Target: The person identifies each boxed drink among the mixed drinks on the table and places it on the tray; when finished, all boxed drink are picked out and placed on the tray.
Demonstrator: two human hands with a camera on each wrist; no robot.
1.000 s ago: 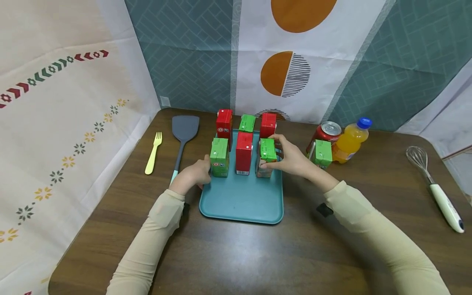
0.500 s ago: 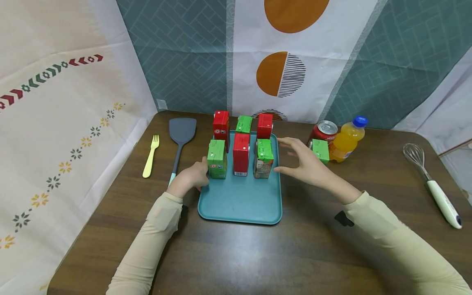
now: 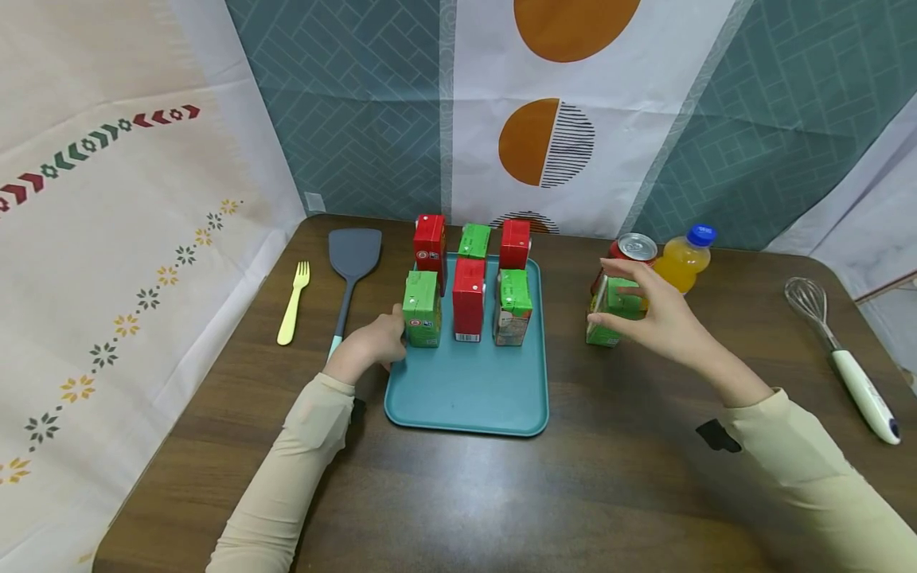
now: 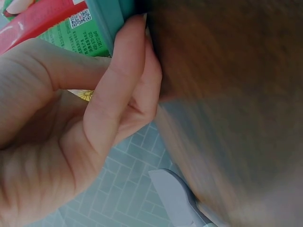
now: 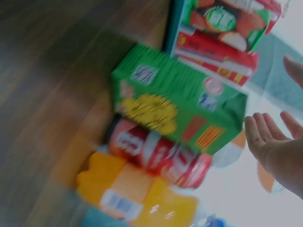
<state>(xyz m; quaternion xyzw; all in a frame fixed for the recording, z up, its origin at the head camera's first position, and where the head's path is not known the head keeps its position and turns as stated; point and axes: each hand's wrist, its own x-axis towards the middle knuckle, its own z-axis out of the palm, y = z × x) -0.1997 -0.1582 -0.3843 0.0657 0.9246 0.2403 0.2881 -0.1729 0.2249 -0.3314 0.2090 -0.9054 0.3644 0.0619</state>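
Observation:
My left hand [image 3: 372, 338] holds the left edge of a teal tray [image 3: 466, 402]; in the left wrist view its bent fingers [image 4: 116, 80] are at the rim. Beside it stands a green drink carton [image 3: 423, 318] on the tray. A red carton [image 3: 469, 306] and a green-topped carton [image 3: 512, 314] share its row, with more cartons behind. My right hand [image 3: 666, 322], fingers spread, is around the top of another green carton [image 3: 603, 334] on the table right of the tray. The right wrist view shows a gap between that carton [image 5: 175, 101] and the fingertips.
Behind the right-hand carton are a red soda can [image 3: 636, 247] and an orange drink bottle [image 3: 682, 263] with a blue cap. A whisk [image 3: 845, 362] lies at far right. Left of the tray lie a grey spatula [image 3: 351, 263] and a yellow fork [image 3: 294, 306].
My right hand has let go of the green-topped carton on the tray and moved right to the green carton by the can. My left hand has stayed at the tray's edge.

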